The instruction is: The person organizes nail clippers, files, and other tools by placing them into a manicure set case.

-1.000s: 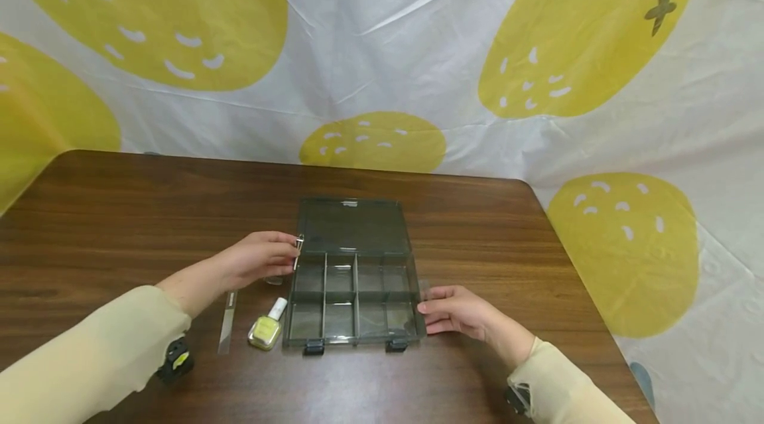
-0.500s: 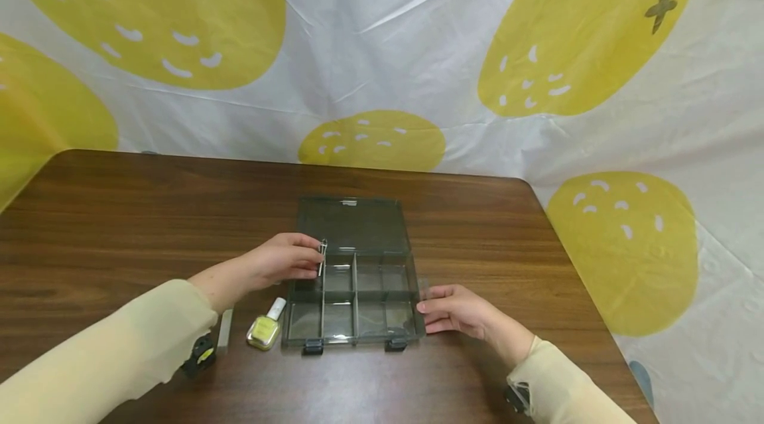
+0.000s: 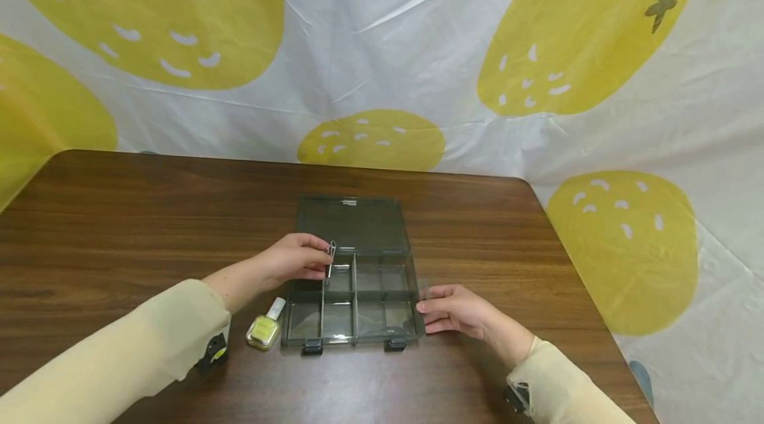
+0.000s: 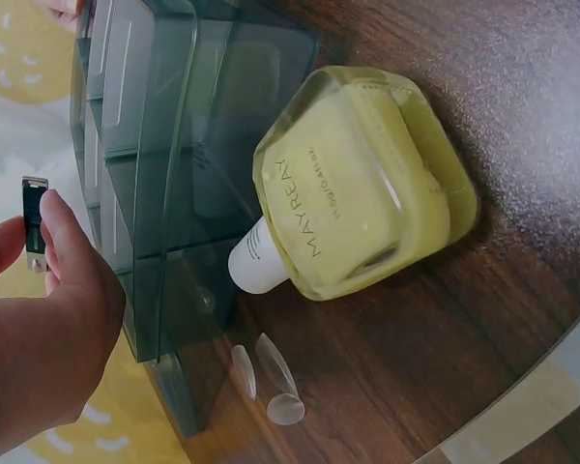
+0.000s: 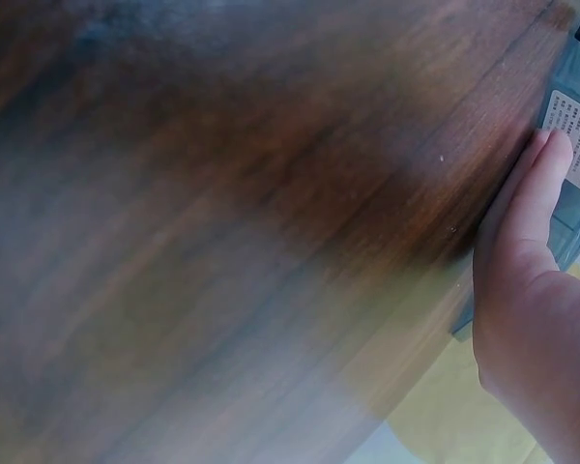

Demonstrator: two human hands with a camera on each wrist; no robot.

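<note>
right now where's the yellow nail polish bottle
In the head view the nail polish bottle lies on the table, just left of the organizer box, near its front-left corner.

Bystanders on the brown wooden counter (image 3: 149, 212)

A yellow nail polish bottle (image 3: 264, 329) with a white cap lies on its side near the front edge; two clear false nails (image 4: 271, 377) lie just beside its cap. A white, lemon-printed cloth (image 3: 418, 46) hangs behind.

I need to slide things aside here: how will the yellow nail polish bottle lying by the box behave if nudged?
The nail polish bottle lies on flat faces, so it will probably slide, not roll. It looks like glass, likely heavy for its size and breakable on the table.
</note>
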